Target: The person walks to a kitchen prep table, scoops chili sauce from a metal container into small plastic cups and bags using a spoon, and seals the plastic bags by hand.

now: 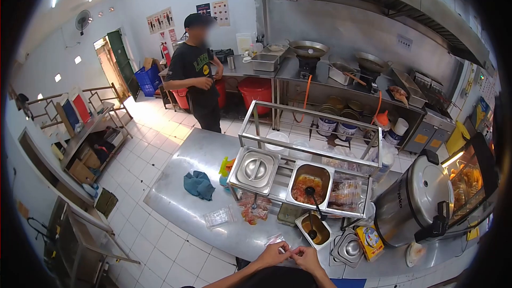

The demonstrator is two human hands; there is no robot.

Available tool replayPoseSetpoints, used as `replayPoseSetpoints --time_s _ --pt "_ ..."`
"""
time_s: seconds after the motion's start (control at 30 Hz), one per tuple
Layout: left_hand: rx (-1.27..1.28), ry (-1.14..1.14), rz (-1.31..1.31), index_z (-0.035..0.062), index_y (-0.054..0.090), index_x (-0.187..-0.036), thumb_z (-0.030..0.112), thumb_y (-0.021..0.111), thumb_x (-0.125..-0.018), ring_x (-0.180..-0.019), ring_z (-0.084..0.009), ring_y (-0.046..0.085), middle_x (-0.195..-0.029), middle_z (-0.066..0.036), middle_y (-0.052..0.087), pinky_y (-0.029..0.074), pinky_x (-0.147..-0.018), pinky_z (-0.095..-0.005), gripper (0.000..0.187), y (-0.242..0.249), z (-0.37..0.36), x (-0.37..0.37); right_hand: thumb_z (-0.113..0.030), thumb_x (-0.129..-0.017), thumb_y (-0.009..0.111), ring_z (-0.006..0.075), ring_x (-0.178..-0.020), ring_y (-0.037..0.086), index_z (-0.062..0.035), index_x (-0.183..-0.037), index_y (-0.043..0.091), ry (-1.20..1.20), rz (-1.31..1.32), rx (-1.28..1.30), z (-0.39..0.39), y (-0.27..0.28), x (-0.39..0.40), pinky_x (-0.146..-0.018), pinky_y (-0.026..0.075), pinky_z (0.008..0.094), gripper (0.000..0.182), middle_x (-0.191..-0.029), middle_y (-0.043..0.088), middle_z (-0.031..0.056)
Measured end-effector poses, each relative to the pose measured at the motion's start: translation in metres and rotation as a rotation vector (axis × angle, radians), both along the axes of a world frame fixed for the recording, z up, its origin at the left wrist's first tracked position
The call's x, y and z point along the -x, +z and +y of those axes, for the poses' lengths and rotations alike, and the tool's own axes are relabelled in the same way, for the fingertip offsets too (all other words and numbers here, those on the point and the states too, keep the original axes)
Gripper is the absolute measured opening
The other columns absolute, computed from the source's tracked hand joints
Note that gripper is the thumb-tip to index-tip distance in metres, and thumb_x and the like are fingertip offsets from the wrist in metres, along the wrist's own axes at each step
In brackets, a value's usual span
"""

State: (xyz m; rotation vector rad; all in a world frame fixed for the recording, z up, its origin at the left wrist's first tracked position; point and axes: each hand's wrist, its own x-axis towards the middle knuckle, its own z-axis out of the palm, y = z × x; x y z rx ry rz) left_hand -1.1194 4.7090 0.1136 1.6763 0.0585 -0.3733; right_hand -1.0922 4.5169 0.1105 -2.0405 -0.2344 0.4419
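At the near edge of the steel table, my left hand (272, 255) and my right hand (306, 260) meet with fingertips pinched together. What they pinch is too small to make out. A clear plastic packet (274, 239) lies just beyond my left fingers, overlapping them in this view. Close ahead of my right hand is a small steel pan (320, 240) of brown sauce with a ladle (312, 233) in it. Behind that, on the raised rack, a larger pan (296, 200) holds red sauce and a black ladle (311, 193).
Left of the rack lie a blue cloth (199, 185), a stack of clear bags (218, 217) and a bag of red food (253, 209). A lidded pan (255, 170) sits on the rack. To the right stands a large cooker (410, 202). A person (198, 74) stands across the table.
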Motion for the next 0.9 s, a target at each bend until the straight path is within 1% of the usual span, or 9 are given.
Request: replayPoseSetpoints --time_s 0.13,0.23,0.33,0.47,0.57,0.67,0.77,0.83,0.9 --pt "-0.022 -0.028 0.012 0.0017 0.064 -0.099 0.023 0.071 -0.094 -0.065 -0.0093 0.065 -0.082 -0.003 0.067 0.052 -0.056 -0.0273 0.023 0.012 -0.001 0.001 -0.024 -0.083 0.080 0.0085 -0.058 0.063 -0.0009 -0.083 0.075 -0.007 -0.038 -0.004 -0.001 -0.003 0.001 -0.055 0.049 0.0278 0.024 -0.067 0.072 0.0057" --pt "-0.019 -0.005 0.001 0.0017 0.064 -0.099 0.023 0.071 -0.095 -0.065 -0.0092 0.065 -0.082 -0.003 0.068 0.052 -0.057 -0.0271 0.023 0.008 -0.002 -0.002 -0.029 -0.083 0.081 0.0192 -0.069 0.072 -0.0027 -0.089 0.077 -0.018 0.040 0.055 0.000 0.006 0.001 -0.065 0.054 0.0329 0.027 -0.075 0.074 0.0120" --pt "-0.111 -0.043 -0.083 0.0017 0.064 -0.098 0.023 0.070 -0.095 -0.066 -0.0095 0.066 -0.082 -0.003 0.067 0.052 -0.058 -0.0267 0.022 0.013 -0.003 -0.005 -0.027 -0.082 0.082 0.0090 -0.058 0.063 -0.0010 -0.083 0.075 -0.032 0.001 -0.011 -0.001 -0.003 0.002 -0.056 0.050 0.0276 0.027 -0.067 0.072 0.0060" --pt "-0.105 -0.082 -0.064 0.0019 0.064 -0.099 0.024 0.071 -0.095 -0.066 -0.0096 0.066 -0.081 -0.003 0.067 0.053 -0.061 -0.0269 0.023 0.012 -0.005 -0.009 -0.027 -0.081 0.082 0.0086 -0.058 0.063 -0.0008 -0.083 0.074 -0.034 -0.056 -0.001 -0.004 -0.008 0.002 -0.056 0.050 0.0271 0.028 -0.068 0.072 0.0057" --pt "0.046 -0.075 0.041 0.0013 0.065 -0.101 0.021 0.071 -0.095 -0.072 -0.0098 0.066 -0.090 -0.003 0.067 0.055 -0.061 -0.0259 0.022 0.013 -0.003 -0.009 -0.025 -0.081 0.083 0.0083 -0.058 0.063 -0.0006 -0.083 0.073 -0.049 -0.017 -0.048 -0.004 -0.006 0.002 -0.056 0.050 0.0266 0.026 -0.068 0.072 0.0054" --pt "0.006 -0.075 0.002 0.0012 0.064 -0.101 0.027 0.073 -0.095 -0.072 -0.0104 0.067 -0.091 -0.004 0.067 0.056 -0.060 -0.0257 0.028 0.001 -0.001 -0.008 -0.022 -0.080 0.084 0.0080 -0.059 0.063 -0.0004 -0.083 0.073 -0.036 0.030 -0.084 -0.002 -0.005 0.002 -0.057 0.050 0.0261 0.024 -0.068 0.072 0.0049" --pt "-0.133 -0.123 -0.168 0.0027 0.065 -0.098 0.030 0.071 -0.096 -0.070 -0.0110 0.067 -0.082 -0.002 0.067 0.054 -0.062 -0.0264 0.028 0.007 -0.002 -0.008 -0.022 -0.081 0.083 0.0078 -0.060 0.063 -0.0004 -0.084 0.073 0.008 -0.023 -0.034 -0.003 -0.012 0.003 -0.058 0.050 0.0260 0.024 -0.069 0.072 0.0047" --pt "-0.078 -0.102 -0.018 0.0021 0.065 -0.096 0.028 0.072 -0.095 -0.070 -0.0116 0.067 -0.082 -0.002 0.067 0.055 -0.063 -0.0265 0.027 0.023 -0.003 -0.007 -0.023 -0.082 0.083 0.0077 -0.061 0.064 -0.0003 -0.085 0.073 0.013 -0.063 -0.043 -0.003 -0.019 0.004 -0.058 0.050 0.0260 0.025 -0.069 0.072 0.0046" --pt "-0.017 -0.066 0.078 0.0016 0.065 -0.096 0.028 0.072 -0.095 -0.069 -0.0121 0.067 -0.083 -0.002 0.068 0.056 -0.063 -0.0268 0.027 0.027 -0.003 -0.007 -0.023 -0.082 0.082 0.0080 -0.063 0.064 -0.0001 -0.087 0.073 0.006 0.004 -0.068 -0.002 -0.013 0.003 -0.059 0.051 0.0260 0.025 -0.070 0.072 0.0048"
